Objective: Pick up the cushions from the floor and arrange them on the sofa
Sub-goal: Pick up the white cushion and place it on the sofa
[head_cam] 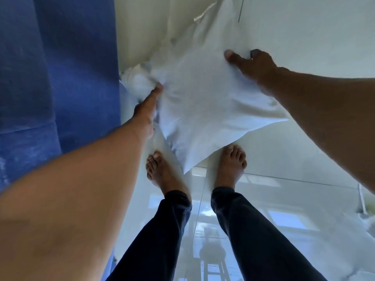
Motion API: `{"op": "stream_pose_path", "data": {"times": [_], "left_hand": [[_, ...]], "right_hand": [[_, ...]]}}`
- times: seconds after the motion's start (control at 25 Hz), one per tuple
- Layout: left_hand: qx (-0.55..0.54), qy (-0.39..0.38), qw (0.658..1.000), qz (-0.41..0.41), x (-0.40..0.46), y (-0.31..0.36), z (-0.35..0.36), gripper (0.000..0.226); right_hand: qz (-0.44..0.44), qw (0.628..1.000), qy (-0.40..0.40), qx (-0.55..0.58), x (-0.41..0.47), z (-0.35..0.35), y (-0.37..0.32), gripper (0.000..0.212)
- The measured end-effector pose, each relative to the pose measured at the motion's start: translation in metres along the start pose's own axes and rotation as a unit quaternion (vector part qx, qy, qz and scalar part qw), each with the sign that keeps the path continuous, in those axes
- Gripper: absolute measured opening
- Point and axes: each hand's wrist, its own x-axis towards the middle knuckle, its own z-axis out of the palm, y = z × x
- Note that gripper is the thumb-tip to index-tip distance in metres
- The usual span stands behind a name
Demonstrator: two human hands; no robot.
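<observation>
To the left of the left hand's fingers, a blue sofa cover (56, 78) is hanging down. Under everything, a glossy white tiled floor (294, 199) is reflecting windows. A white cushion (203, 102) is hanging above the bare feet (162, 171), pinched at both sides. The right hand (253, 65) is clenching its fingers (233, 57) into the cushion's upper right edge; the left hand (146, 110) is gripping the bunched left corner.

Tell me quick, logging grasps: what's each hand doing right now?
Left hand: closed on the white cushion's left corner.
Right hand: gripping the same cushion's far right edge.
</observation>
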Motion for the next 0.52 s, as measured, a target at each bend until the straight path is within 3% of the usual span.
{"op": "stream_pose_path", "data": {"times": [0.08,0.2,0.36,0.52], "left_hand": [[-0.058,-0.068,0.996,0.008,0.004,0.000,0.001,0.101],[-0.087,-0.047,0.995,0.033,-0.027,0.005,0.000,0.108],[-0.082,-0.062,0.993,0.052,-0.127,0.022,-0.011,0.095],[-0.080,-0.087,0.987,0.105,-0.238,0.043,-0.029,0.074]], "right_hand": [[0.019,0.999,-0.036,0.018,-0.011,-0.001,0.001,0.118],[0.007,0.995,-0.013,0.100,-0.048,-0.022,-0.002,0.095],[-0.015,0.986,0.015,0.163,-0.125,-0.082,-0.025,0.064],[-0.053,0.977,0.035,0.202,-0.215,-0.152,-0.067,0.059]]}}
